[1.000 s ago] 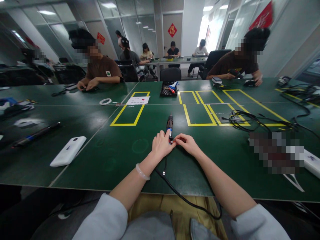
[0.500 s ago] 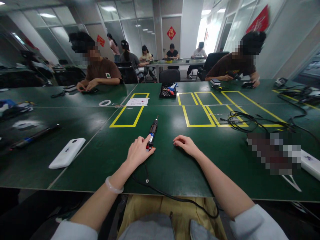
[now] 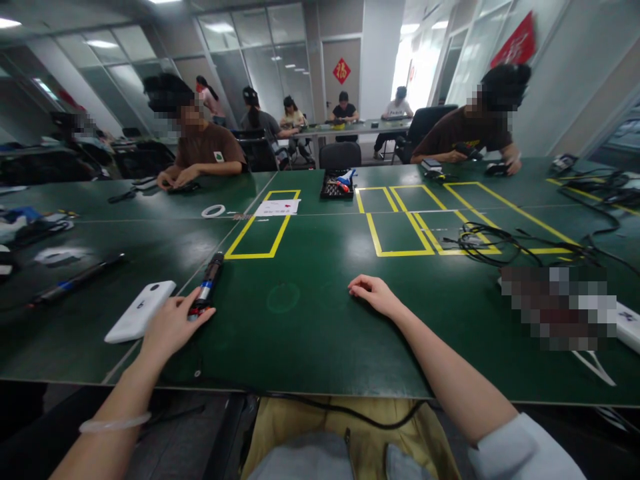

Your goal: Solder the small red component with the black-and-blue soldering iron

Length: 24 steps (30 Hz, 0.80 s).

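My left hand (image 3: 173, 323) is closed around the rear part of an electric screwdriver (image 3: 212, 272), its thumb and fingers on either side. The screwdriver is black with a blue and silver band and points away from me; its bit cannot be made out. A black cord (image 3: 345, 410) runs by the table's front edge. Just left of this hand lies a white rounded slab-like device (image 3: 140, 312) with a dark spot and a logo. My right hand (image 3: 376, 293) rests on the green table (image 3: 310, 333) to the right, fingers loosely curled in, holding nothing.
A second dark screwdriver-like tool (image 3: 75, 281) lies at far left. Yellow tape outlines (image 3: 403, 253) mark the table, with a paper sheet (image 3: 278, 207), tape roll (image 3: 213, 211) and black tray (image 3: 336, 193) beyond. Tangled cables (image 3: 493, 241) lie right. Two co-workers sit opposite.
My left hand has moved left with the electric screwdriver, from the table's middle to beside the white device. The cord has shifted along. My right hand has stayed nearly still.
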{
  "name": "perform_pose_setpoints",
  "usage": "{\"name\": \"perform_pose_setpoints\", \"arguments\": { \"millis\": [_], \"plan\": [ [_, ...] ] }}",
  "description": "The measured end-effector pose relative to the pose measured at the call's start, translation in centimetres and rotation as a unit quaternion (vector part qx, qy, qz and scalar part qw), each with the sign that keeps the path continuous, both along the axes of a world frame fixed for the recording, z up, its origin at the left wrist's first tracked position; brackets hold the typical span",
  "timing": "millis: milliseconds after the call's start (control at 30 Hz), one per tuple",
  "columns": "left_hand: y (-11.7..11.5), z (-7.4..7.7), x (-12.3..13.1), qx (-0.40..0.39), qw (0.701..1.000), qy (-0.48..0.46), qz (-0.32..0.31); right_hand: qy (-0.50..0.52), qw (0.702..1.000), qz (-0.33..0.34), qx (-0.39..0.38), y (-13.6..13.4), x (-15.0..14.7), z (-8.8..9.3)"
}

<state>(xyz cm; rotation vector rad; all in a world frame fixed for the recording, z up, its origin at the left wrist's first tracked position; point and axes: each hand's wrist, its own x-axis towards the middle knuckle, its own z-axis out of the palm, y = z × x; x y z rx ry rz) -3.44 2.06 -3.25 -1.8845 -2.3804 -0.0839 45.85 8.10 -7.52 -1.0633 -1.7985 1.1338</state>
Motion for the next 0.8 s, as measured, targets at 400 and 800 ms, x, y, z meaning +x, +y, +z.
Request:
{"name": "perform_pose_setpoints", "arguments": {
  "millis": [400, 800],
  "plan": [
    [-1.6, 1.5, 3.9, 0.031, 0.992, 0.119, -0.007, -0.013, 1.000, 0.007, 0.006, 0.1, 0.0, -0.1],
    [1.9, 3.6, 16.9, -0.004, 0.934, -0.297, -0.197, -0.012, 1.000, 0.012, -0.002, -0.2, -0.3, 0.2]
  ]
}}
